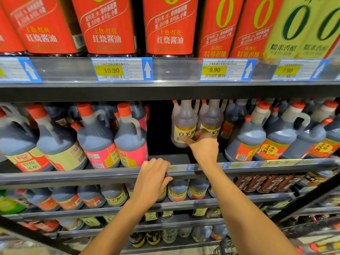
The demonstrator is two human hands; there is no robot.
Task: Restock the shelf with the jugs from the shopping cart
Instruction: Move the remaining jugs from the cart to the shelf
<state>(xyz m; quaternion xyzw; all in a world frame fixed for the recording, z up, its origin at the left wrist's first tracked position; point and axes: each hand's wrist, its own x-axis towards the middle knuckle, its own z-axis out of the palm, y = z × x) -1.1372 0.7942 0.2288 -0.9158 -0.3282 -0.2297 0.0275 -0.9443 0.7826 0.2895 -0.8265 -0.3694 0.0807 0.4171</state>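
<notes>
A pale jug with a yellow label and orange cap (184, 124) stands on the middle shelf (114, 172), at the right edge of a dark gap. My right hand (202, 146) reaches into the shelf, thumb and fingers wrapped on the jug's lower front. A second pale jug (211, 118) stands just right of it, touching. My left hand (152, 179) grips the front rail of the middle shelf, fingers curled over its top edge. A corner of the shopping cart (223, 249) shows at the bottom.
Dark vinegar jugs with pink labels (128, 137) stand left of the gap, orange-labelled ones (246, 140) to the right. Red soy sauce bottles (169, 26) fill the top shelf above price tags (122, 69). Lower shelves hold more jugs (178, 190).
</notes>
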